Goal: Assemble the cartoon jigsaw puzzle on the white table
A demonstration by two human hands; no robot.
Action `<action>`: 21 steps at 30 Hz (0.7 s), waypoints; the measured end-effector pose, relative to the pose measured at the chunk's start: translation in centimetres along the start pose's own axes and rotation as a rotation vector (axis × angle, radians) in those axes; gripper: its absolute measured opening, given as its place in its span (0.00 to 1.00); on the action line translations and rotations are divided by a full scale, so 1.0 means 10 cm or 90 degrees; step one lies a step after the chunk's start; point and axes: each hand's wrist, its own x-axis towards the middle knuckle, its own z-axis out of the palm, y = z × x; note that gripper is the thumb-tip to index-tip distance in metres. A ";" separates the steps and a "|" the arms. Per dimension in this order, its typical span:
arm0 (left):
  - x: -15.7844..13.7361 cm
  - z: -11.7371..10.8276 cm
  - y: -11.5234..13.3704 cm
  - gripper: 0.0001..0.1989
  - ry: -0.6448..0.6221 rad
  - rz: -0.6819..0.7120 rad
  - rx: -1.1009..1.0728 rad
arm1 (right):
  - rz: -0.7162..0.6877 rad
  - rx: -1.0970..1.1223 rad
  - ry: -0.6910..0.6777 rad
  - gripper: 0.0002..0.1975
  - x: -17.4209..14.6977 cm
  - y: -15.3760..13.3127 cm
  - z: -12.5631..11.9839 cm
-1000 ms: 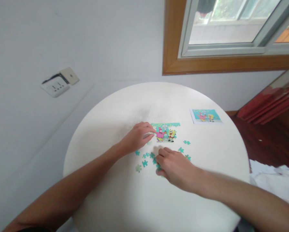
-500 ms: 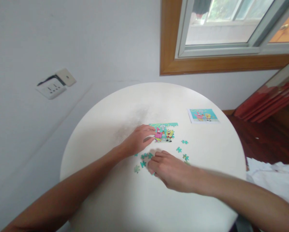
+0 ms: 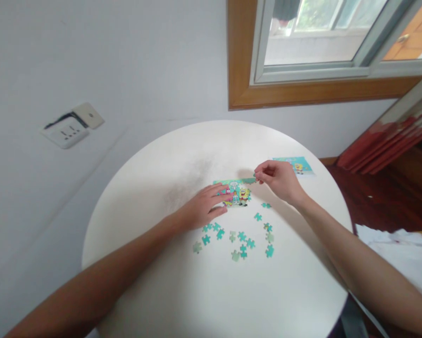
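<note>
Head view: spread left hand (image 3: 204, 206) partly hides multicoloured flat jigsaw (image 3: 242, 191); right hand (image 3: 279, 180), pinching small teal piece (image 3: 254, 175), obstructs blue rectangular card (image 3: 304, 165).

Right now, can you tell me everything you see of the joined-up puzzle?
The puzzle lies flat on the white table, partly built. It looks like thin printed card, with a teal background and pink, pale and yellow cartoon characters side by side. Its top row sticks out to the right; below that, its right edge is knobbly. The left hand covers some of its left side. The right hand's fingertips are by its top-right end; touching or not, I can't tell.
</note>
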 end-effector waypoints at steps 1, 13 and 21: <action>0.00 -0.01 0.01 0.21 -0.004 -0.001 0.000 | 0.003 -0.001 0.000 0.06 0.03 0.04 -0.02; 0.00 0.00 0.00 0.21 -0.009 0.000 0.002 | -0.047 -0.141 -0.149 0.06 0.15 0.32 0.10; 0.00 0.02 -0.03 0.21 -0.012 0.005 -0.004 | -0.105 -0.226 -0.167 0.08 0.17 0.37 0.16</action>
